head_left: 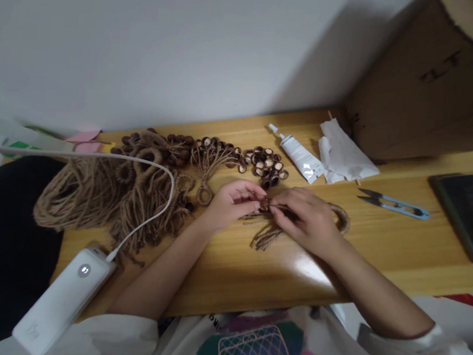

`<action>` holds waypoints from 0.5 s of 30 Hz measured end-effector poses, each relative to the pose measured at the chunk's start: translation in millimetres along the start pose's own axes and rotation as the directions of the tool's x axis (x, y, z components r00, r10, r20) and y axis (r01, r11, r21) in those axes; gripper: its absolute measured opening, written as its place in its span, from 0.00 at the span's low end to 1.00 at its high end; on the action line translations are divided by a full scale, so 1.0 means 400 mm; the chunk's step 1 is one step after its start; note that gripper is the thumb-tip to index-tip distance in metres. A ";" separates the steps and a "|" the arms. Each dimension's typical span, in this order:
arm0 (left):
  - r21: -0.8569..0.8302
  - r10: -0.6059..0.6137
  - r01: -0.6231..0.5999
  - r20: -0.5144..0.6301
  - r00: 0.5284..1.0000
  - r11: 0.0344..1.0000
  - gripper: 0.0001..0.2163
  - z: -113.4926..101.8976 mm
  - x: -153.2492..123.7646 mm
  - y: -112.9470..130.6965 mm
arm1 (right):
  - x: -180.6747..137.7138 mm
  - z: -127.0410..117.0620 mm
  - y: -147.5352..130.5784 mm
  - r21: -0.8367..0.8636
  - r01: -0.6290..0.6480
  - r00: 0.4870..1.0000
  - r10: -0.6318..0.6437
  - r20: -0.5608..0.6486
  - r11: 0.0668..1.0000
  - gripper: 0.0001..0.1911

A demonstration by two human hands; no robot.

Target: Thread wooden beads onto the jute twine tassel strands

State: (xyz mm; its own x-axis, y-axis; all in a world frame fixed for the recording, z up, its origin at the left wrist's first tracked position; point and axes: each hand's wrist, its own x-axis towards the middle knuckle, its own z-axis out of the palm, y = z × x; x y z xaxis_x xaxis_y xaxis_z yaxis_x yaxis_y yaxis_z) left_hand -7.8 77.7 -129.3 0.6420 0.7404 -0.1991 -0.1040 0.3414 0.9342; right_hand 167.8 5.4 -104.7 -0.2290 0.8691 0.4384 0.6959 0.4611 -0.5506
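Both hands met over the glossy yellow wooden tabletop [379,245]. My left hand [230,202] had its fingertips pinched narrow on a small brown shell bead [264,203], and my right hand [305,219] lay curled over the rough brown jute cord piece [266,236], gripping it near the bead. Its frayed tail fanned out below my fingers, and its wrapped ring end [342,217] peeked past my right knuckles. Beyond sat a loose cluster of hollow brown shell halves [266,166], too many to count. One soft white glue tube [298,155], one crumpled white plastic bag [344,154] and one pair of blue-handled thread snips [395,204] lay right of them. Left, a shaggy heap of jute tassels [111,191].
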 end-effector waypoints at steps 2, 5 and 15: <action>0.008 0.010 -0.010 0.000 1.000 1.000 0.09 -0.001 0.000 -0.001 | -0.001 0.001 0.001 0.000 0.001 1.000 -0.001 -0.002 1.000 0.03; 0.017 0.004 -0.004 0.001 1.000 1.000 0.09 -0.002 -0.001 -0.002 | -0.001 0.001 0.000 0.000 0.004 1.000 -0.004 0.003 1.000 0.03; -0.002 -0.024 0.024 0.002 1.000 1.000 0.09 -0.001 -0.001 -0.001 | 0.000 -0.003 -0.004 0.015 -0.007 1.000 0.007 0.013 1.000 0.03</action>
State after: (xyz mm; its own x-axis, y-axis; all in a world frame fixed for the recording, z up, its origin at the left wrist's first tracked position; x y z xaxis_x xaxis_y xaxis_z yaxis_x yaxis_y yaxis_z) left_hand -8.4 77.4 -129.6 0.6459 0.7307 -0.2213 -0.0898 0.3605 0.9284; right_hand 167.6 4.6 -102.9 -0.2329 0.8745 0.4254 0.6873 0.4575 -0.5642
